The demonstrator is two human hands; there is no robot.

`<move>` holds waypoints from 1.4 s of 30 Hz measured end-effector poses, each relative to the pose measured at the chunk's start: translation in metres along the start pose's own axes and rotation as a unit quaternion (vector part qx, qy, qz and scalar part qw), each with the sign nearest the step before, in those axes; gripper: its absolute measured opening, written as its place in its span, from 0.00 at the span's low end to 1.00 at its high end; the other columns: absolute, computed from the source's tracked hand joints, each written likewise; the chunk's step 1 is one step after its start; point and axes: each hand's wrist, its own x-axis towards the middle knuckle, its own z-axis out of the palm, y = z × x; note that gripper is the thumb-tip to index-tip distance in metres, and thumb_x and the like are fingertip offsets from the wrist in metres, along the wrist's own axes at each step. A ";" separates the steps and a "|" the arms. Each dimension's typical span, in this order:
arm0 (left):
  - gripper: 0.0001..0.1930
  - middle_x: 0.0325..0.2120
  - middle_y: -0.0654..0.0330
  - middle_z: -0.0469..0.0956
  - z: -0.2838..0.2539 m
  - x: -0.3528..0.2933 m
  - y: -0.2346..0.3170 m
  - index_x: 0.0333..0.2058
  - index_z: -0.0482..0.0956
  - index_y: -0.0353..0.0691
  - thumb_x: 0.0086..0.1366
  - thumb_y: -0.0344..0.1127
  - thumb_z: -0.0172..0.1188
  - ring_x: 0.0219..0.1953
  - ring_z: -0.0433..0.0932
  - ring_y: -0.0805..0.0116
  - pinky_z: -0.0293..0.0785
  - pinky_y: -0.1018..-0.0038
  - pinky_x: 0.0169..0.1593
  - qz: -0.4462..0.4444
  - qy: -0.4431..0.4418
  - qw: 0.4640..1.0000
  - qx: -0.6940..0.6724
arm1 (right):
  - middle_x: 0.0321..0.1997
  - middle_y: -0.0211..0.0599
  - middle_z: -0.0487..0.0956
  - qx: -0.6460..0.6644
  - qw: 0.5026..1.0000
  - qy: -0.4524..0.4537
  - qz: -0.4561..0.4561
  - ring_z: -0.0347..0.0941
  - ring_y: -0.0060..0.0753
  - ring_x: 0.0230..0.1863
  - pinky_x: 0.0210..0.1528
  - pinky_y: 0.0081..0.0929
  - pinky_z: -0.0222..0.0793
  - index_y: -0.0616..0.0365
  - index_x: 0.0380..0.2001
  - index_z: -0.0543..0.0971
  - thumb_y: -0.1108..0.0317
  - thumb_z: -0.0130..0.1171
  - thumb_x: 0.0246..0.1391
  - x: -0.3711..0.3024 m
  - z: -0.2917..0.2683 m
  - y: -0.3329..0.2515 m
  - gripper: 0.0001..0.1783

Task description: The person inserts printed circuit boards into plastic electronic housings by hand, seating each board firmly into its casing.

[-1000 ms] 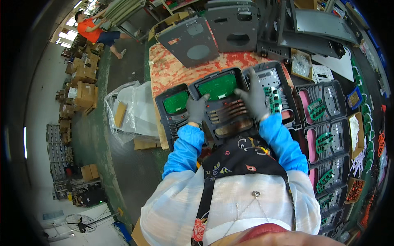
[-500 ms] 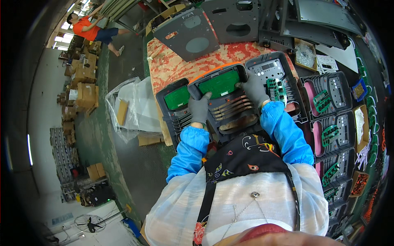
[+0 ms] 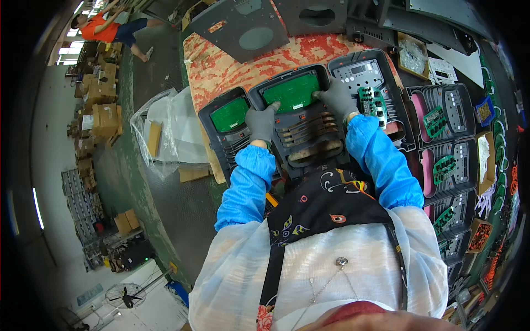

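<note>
My grey-gloved left hand (image 3: 261, 122) grips the left side of a dark grey plastic housing (image 3: 284, 122), its thumb over the rim. The gloved right hand (image 3: 338, 100) holds the opposite side in the same way. Set in the upper part of this housing is a green circuit board (image 3: 292, 91); slotted vents run below it. A similar housing with a green board (image 3: 230, 114) lies to the left. On the right, close to my right hand, sits a housing with a grey control panel (image 3: 360, 71) and a loose green board with knobs (image 3: 372, 105). Fingers beneath the rims are hidden.
A table with a red-patterned cover (image 3: 221, 69) carries the housings. Dark metal panels (image 3: 243, 30) stand at its far side. More housings (image 3: 448, 165) line the right. Plastic-wrapped pale parts (image 3: 174, 124) stand left of the table; a person in orange (image 3: 99, 27) is far left.
The middle housing was tilted with an orange far edge showing; now it sits flatter between its neighbours, and that edge is hidden. Both hands stay on its sides. The whole view has shifted slightly.
</note>
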 end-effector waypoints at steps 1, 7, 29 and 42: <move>0.15 0.33 0.57 0.82 0.001 0.003 -0.002 0.37 0.81 0.33 0.50 0.33 0.69 0.32 0.79 0.67 0.73 0.70 0.38 0.000 -0.001 1.000 -0.001 | 0.37 0.46 0.82 0.008 1.000 -0.007 0.006 0.79 0.42 0.40 0.44 0.32 0.72 0.59 0.43 0.78 0.70 0.66 0.42 0.003 0.002 0.003 0.20; 0.19 0.31 0.50 0.82 0.003 0.016 0.002 0.35 0.80 0.30 0.49 0.39 0.70 0.32 0.80 0.59 0.73 0.68 0.37 -0.016 -0.011 0.998 0.067 | 0.37 0.54 0.80 -0.178 0.982 0.067 0.014 0.77 0.53 0.42 0.45 0.40 0.71 0.64 0.39 0.74 0.66 0.70 0.40 0.018 0.015 0.015 0.23; 0.48 0.54 0.35 0.66 -0.001 0.022 0.012 0.62 0.49 0.32 0.48 0.41 0.69 0.57 0.68 0.45 0.66 0.62 0.57 0.048 0.011 0.954 0.296 | 0.38 0.58 0.79 -0.273 0.956 0.036 0.099 0.77 0.55 0.43 0.45 0.46 0.72 0.65 0.44 0.69 0.65 0.56 0.51 0.039 0.057 0.002 0.19; 0.30 0.55 0.47 0.67 0.071 -0.009 0.069 0.56 0.67 0.38 0.54 0.38 0.64 0.59 0.64 0.48 0.61 0.61 0.62 0.358 -0.092 0.899 0.236 | 0.61 0.47 0.65 -0.528 0.811 0.250 0.027 0.63 0.55 0.57 0.50 0.52 0.63 0.50 0.61 0.63 0.51 0.65 0.45 -0.084 -0.048 0.022 0.41</move>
